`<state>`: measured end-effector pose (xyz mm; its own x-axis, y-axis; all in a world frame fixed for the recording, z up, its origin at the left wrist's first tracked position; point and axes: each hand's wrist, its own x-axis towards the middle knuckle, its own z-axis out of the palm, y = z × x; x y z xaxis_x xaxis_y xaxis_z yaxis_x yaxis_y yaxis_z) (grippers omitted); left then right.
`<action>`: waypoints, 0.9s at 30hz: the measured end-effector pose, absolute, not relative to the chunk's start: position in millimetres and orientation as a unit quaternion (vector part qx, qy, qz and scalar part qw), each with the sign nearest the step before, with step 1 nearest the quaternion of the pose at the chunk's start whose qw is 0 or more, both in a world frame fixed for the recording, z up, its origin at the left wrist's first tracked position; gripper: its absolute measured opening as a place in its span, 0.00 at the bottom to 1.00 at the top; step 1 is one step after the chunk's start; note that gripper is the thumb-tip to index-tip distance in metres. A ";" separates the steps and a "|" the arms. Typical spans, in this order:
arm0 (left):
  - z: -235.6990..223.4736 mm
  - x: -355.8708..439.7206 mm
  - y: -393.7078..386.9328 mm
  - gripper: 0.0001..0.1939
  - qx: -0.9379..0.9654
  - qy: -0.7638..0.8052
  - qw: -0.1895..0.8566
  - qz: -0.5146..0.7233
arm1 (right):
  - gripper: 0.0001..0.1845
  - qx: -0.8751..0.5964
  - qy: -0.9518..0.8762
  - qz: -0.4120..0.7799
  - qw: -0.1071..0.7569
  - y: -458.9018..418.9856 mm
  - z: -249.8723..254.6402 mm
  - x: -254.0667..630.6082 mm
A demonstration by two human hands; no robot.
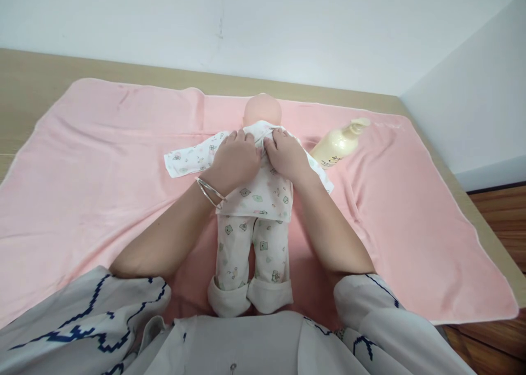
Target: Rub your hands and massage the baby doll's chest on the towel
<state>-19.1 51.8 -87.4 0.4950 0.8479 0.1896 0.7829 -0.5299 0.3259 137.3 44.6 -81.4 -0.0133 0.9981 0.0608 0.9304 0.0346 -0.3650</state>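
Observation:
A baby doll (263, 109) lies lengthwise in front of me with its smooth, hairless head at the far end. It wears a white printed long-sleeved shirt (258, 199) and matching trousers (269, 249) with wide turned-up cuffs. At the doll's upper body, my left hand (237, 158) is closed on the shirt, below the neck and left of the middle. My right hand (285, 153) grips the shirt just across from it, thumb and fingers near the collar. Cloth is bunched between the two thumbs. One shirt sleeve (193, 157) stretches out flat to the left.
Under the doll a pink blanket (102, 145) with folds covers most of the wooden table (36, 84). A pale yellow pump bottle (339, 145) lies on its side to the right, close to the other sleeve. A white wall (263, 35) rises behind the table.

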 end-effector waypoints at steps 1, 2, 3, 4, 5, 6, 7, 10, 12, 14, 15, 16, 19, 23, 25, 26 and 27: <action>-85.5 -18.5 47.8 0.18 0.861 0.478 0.087 0.151 | 0.24 -0.681 -0.706 0.110 0.156 49.2 -86.0 140.6; -83.5 -18.5 45.5 0.17 0.863 0.479 0.077 0.137 | 0.25 -0.680 -0.708 0.108 0.157 52.2 -89.6 142.8; -81.9 -19.0 45.2 0.16 0.868 0.475 0.070 0.124 | 0.26 -0.681 -0.707 0.106 0.156 53.6 -91.8 143.9; -80.7 -20.1 46.7 0.14 0.874 0.466 0.072 0.118 | 0.27 -0.683 -0.707 0.104 0.152 53.3 -92.5 143.7; -80.2 -21.5 49.7 0.14 0.878 0.458 0.078 0.118 | 0.28 -0.685 -0.707 0.101 0.146 51.4 -91.6 142.4; -80.5 -23.1 53.9 0.14 0.879 0.454 0.085 0.121 | 0.28 -0.686 -0.707 0.099 0.138 48.3 -89.3 140.1; -81.7 -24.6 59.0 0.14 0.879 0.451 0.093 0.127 | 0.29 -0.689 -0.707 0.095 0.129 44.0 -85.9 136.8; -89.4 -27.7 75.1 0.15 0.865 0.465 0.114 0.150 | 0.32 -0.697 -0.706 0.084 0.092 27.5 -72.7 123.2; -96.7 -28.1 84.2 0.17 0.847 0.490 0.130 0.159 | 0.34 -0.699 -0.709 0.072 0.065 16.6 -64.7 112.8; -103.9 -27.7 90.5 0.19 0.829 0.512 0.142 0.171 | 0.34 -0.694 -0.717 0.058 0.037 8.6 -59.6 104.4; -107.1 -27.5 92.4 0.20 0.828 0.513 0.139 0.179 | 0.34 -0.691 -0.720 0.053 0.027 6.3 -58.2 101.7; -109.7 -27.4 93.5 0.20 0.830 0.509 0.130 0.187 | 0.34 -0.689 -0.723 0.049 0.022 5.2 -57.7 100.2; -112.2 -27.1 90.7 0.21 0.851 0.484 0.079 0.188 | 0.32 -0.682 -0.727 0.059 0.046 9.3 -59.3 103.5; -100.5 -23.5 72.7 0.23 0.886 0.451 0.000 0.103 | 0.29 -0.680 -0.722 0.098 0.083 25.8 -66.0 117.5; -90.5 -20.3 60.0 0.23 0.891 0.447 -0.014 0.079 | 0.30 -0.685 -0.715 0.104 0.090 34.9 -70.9 124.0; -85.4 -18.9 54.2 0.22 0.889 0.450 -0.007 0.081 | 0.31 -0.689 -0.711 0.105 0.091 38.9 -73.5 126.6; -80.7 -17.9 49.3 0.20 0.886 0.455 0.005 0.090 | 0.32 -0.694 -0.706 0.107 0.092 42.4 -76.1 128.9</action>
